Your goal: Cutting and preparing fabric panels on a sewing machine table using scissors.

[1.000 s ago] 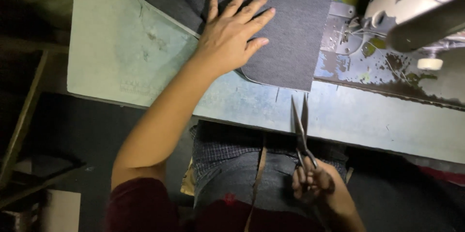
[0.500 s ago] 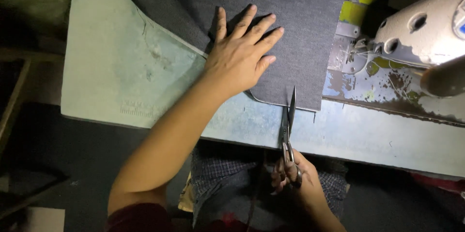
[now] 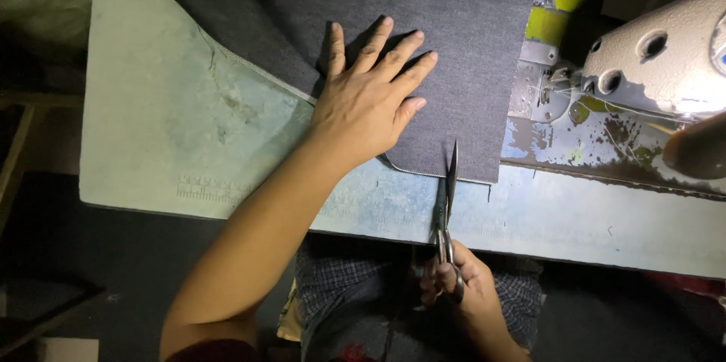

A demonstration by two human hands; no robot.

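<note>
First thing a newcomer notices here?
The left hand pressed flat, fingers spread, on dark grey fabric at centre. Just below, the right hand holds scissors with their tips at the fabric's near edge. At right, a pale sewing machine over a worn, paint-chipped table.

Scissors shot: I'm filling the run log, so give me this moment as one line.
left hand flat on fabric | right hand grips scissors | blade tips at fabric's near edge | sewing machine at right
</note>
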